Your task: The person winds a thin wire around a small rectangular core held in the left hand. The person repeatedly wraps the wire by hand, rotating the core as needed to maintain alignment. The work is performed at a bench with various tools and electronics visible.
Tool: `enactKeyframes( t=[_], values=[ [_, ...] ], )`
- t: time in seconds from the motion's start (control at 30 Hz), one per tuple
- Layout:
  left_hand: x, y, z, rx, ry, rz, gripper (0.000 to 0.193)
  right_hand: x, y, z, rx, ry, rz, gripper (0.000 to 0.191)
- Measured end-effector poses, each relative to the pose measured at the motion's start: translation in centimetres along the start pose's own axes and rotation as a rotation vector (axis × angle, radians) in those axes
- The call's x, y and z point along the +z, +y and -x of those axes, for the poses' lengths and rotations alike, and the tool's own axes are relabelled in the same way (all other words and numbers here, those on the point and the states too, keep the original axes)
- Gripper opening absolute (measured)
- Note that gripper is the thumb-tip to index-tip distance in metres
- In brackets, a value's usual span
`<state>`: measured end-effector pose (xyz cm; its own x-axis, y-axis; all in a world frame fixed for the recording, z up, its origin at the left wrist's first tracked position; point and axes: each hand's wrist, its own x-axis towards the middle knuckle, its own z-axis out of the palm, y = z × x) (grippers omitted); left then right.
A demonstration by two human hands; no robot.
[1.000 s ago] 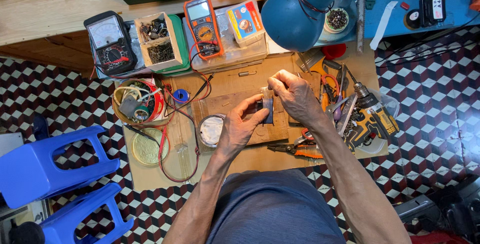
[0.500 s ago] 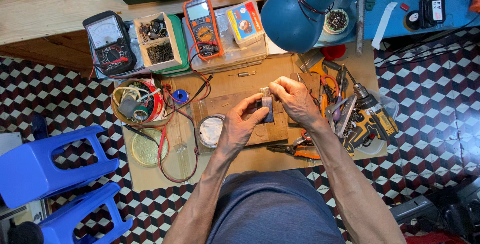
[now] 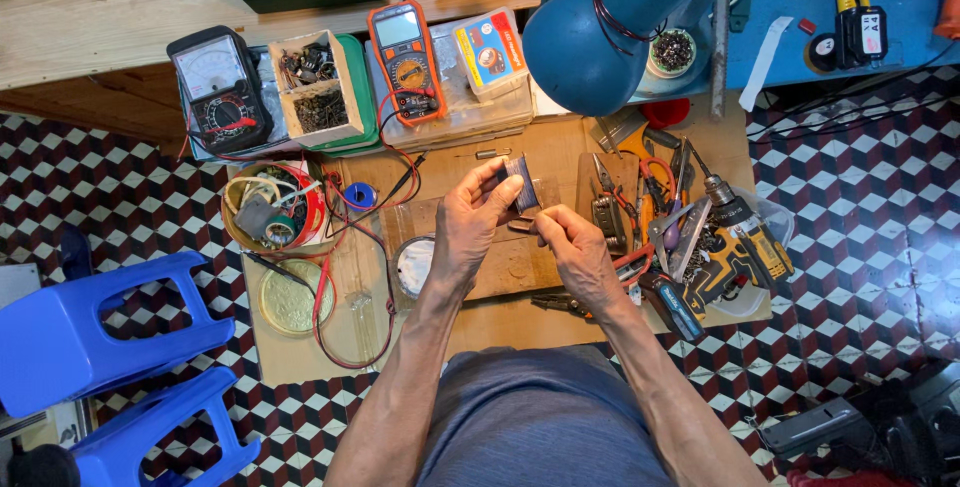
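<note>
Small dark blue-grey component (image 3: 522, 195) sat raised above the brown work board (image 3: 500, 257), pinched between the thumb and fingertips of the left hand (image 3: 478, 222), whose fingers were closed narrowly on it. It hung just above the board's centre, at about 12 o'clock from the person's chest. The right hand (image 3: 572, 252) lay just beside it at roughly 4 o'clock, its fingers curled tight together near the part's lower edge; whether they pinched a lead or a small tool could not be told.

A second earlier, both hands had been lower and further toward 3 o'clock, with the right hand on top of the part and covering most of it. Half a second earlier the pose was much the same. By this moment the left hand had lifted the part and turned its face up toward the camera, and the right hand had slid off it, down toward 5 o'clock. My reading is that the part had passed from being pressed or worked on to being held up for a look or a finer touch.

Around the hands, the orange multimeter (image 3: 405, 62) lay at 11 o'clock, the blue lamp shade (image 3: 585, 47) at 1 o'clock, and the yellow drill (image 3: 745, 247) at 3 o'clock, all where they had been.
</note>
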<state>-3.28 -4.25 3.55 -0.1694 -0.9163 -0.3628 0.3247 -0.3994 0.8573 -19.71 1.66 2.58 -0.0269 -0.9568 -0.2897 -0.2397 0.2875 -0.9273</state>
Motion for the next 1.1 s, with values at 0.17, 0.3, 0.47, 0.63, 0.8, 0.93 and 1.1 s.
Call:
enactKeyframes(
  t=[0.17,0.3,0.47,0.63,0.8,0.93,1.1],
  values=[
    [-0.2,0.1,-0.1,0.000,-0.005,-0.004,0.052,0.3,-0.4,1.0,-0.071,0.032,0.007,0.021],
    [-0.2,0.0,0.0,0.007,-0.017,-0.021,0.051,0.1,-0.5,1.1,-0.061,0.036,0.005,0.021],
    [-0.1,0.1,0.1,0.006,-0.014,-0.012,0.051,0.0,-0.5,1.2,-0.058,0.029,0.027,0.021],
    [0.2,0.4,0.4,0.012,-0.006,-0.037,0.052,-0.1,-0.7,1.3,-0.077,0.024,0.021,0.021],
    [0.3,0.1,0.2,0.039,0.006,-0.044,0.052,0.0,-1.1,1.4,-0.096,0.018,0.027,0.022],
    [-0.3,-1.1,0.2,0.142,0.012,-0.170,0.051,-0.4,-1.8,1.2,-0.068,0.016,0.005,0.023],
    [-1.5,-2.1,0.9,0.187,0.032,-0.434,0.050,-1.3,-4.1,0.1,-0.119,-0.023,0.036,0.026]
  ],
)
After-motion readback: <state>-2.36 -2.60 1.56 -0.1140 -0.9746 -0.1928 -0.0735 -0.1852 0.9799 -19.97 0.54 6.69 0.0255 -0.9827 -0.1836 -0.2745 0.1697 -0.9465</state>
